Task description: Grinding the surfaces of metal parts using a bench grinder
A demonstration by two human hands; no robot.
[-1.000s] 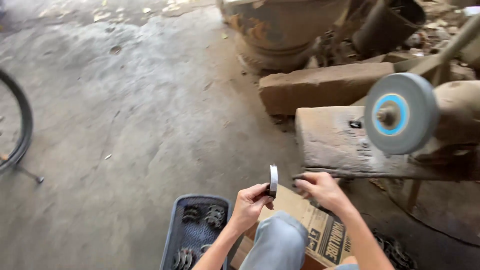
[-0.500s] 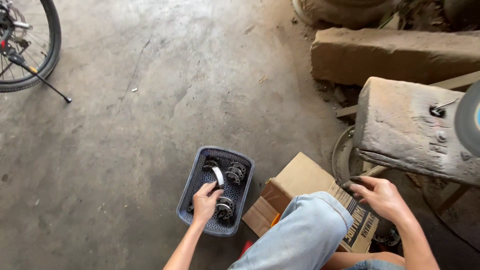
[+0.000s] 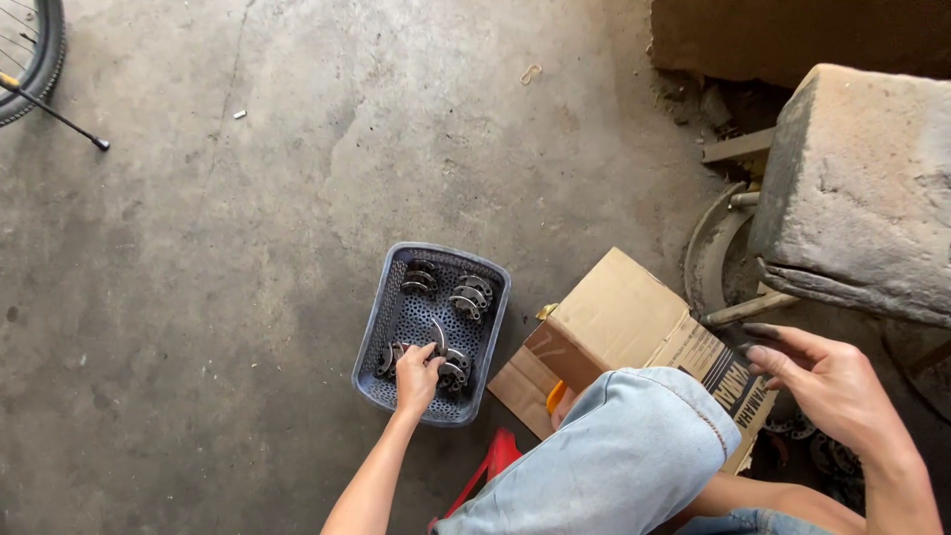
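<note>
Head view, looking straight down at a concrete floor (image 3: 198, 297).

Left hand (image 3: 416, 378): reaches down into a blue-grey perforated plastic basket (image 3: 381, 332) on the floor. Fingers (image 3: 428, 354) are curled narrow over a cluster of curved metal pieces (image 3: 443, 359) at the near end of the basket. One bright curved piece (image 3: 438, 335) stands up just past the fingertips, touching or nearly touching them. Whether the fingers actually pinch a piece cannot be told; the hand covers the contact.

More of the same metal pieces (image 3: 466, 294) lie at the far end of the basket, well apart from the hand.

Right hand (image 3: 827, 381): hovers empty beside a cardboard box (image 3: 619, 317), fingers loosely spread and slightly bent, fingertips dark with grime. It touches nothing visible.

The box sits just right of the basket, partly behind a knee in light denim (image 3: 619, 456). A worn concrete block (image 3: 857, 188) stands beyond the right hand. A bicycle wheel (image 3: 35, 50) shows at the top left corner.
</note>
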